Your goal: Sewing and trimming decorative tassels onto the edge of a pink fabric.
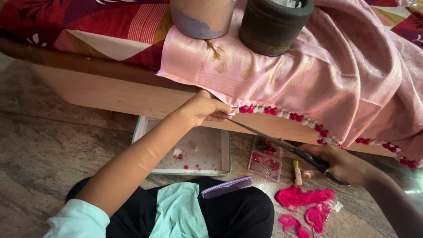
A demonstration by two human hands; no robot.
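The left hand point(203, 108) pinches the tasselled hem of a pink gold-patterned silk cloth point(308, 75) draped over the bed edge; the right hand point(348, 165) closes around long dark-handled metal scissors point(282, 143), blades reaching toward that hem, above loose pink thread bundles point(304, 196) on the floor

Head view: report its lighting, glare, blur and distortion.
Head view: soft, even daylight; faint glare on the stone floor at the right edge; the pink fabric shows a gold sheen; the left hand at the tassel edge is sharp, the right hand with the scissors is darker and slightly soft; the wide lens bends the bed frame.
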